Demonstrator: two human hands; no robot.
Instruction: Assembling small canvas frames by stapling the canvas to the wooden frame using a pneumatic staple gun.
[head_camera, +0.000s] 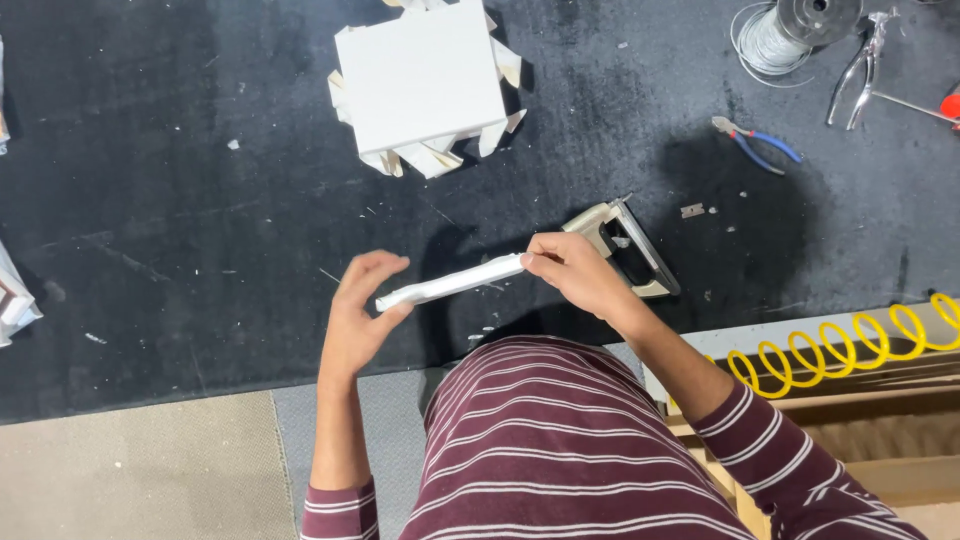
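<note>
From my feed, the black worktop (180, 200) fills most of the frame. At upper centre a white canvas (420, 75) lies face down, folded cloth flaps sticking out from under its edges. At lower right a yellow coiled hose (840, 345) runs along a pale ledge. Just right of centre a staple gun (625, 245) rests on the worktop, partly behind the right hand. In the upper right corner sit a wire spool (790, 30), metal pliers (862, 65) and, a little lower, blue-handled cutters (757, 142).

At centre frame I see the strip (452, 283), a narrow white piece held level above the worktop between both hands. The right hand (575, 275) has its fingers pinched on the strip's right end. The left hand (362, 305) meets the left end with the thumb under it and the other fingers spread loose above, so that end looks lightly supported, not gripped.

As I judge it, the canvas looks wrapped with its corners folded, while the strip is not yet attached to anything and the staple gun lies untouched.
</note>
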